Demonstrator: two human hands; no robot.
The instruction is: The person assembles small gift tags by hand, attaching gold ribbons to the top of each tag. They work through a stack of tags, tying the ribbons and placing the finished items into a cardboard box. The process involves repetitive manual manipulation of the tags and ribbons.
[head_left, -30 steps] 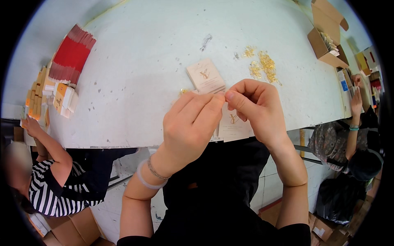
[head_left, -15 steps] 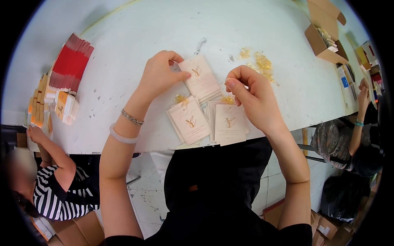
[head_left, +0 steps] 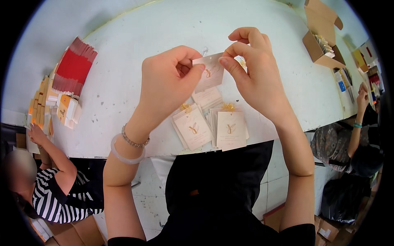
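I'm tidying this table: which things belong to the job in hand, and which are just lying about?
Likely the job:
card in left hand, right hand at its corner
card stacks
gold pieces
perhaps the open carton

Likely just lying about:
red bundle
orange-and-white packs

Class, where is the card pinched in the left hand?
In the head view, the card is at upper centre, between the left hand and right hand, higher in the picture than the card stacks.
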